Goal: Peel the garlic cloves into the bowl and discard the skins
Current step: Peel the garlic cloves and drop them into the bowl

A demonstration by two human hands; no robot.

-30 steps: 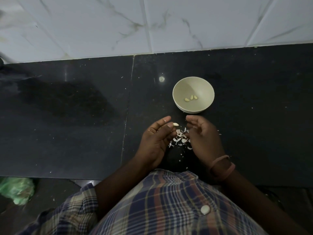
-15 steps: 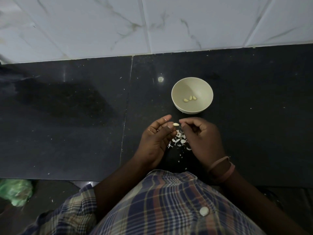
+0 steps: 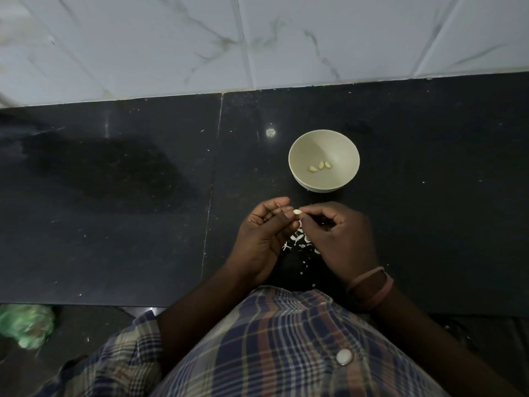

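A small pale garlic clove (image 3: 297,213) sits between my two hands, just in front of the bowl. My left hand (image 3: 262,239) pinches it between thumb and fingertips. My right hand (image 3: 337,236) has its fingers curled, and its fingertips meet the clove from the right. The cream bowl (image 3: 306,150) stands just beyond on the black counter, with three peeled cloves (image 3: 320,166) in its bottom. White skin scraps (image 3: 299,242) lie scattered on the counter under my hands, partly hidden by them.
The black stone counter (image 3: 114,210) runs left and right, with a seam left of my hands. A white marble-tiled wall (image 3: 257,38) rises behind it. A green plastic bag (image 3: 25,325) lies on the floor at the lower left.
My right hand has moved left until its fingertips meet the clove held in my left hand. The left hand and the bowl have stayed put.
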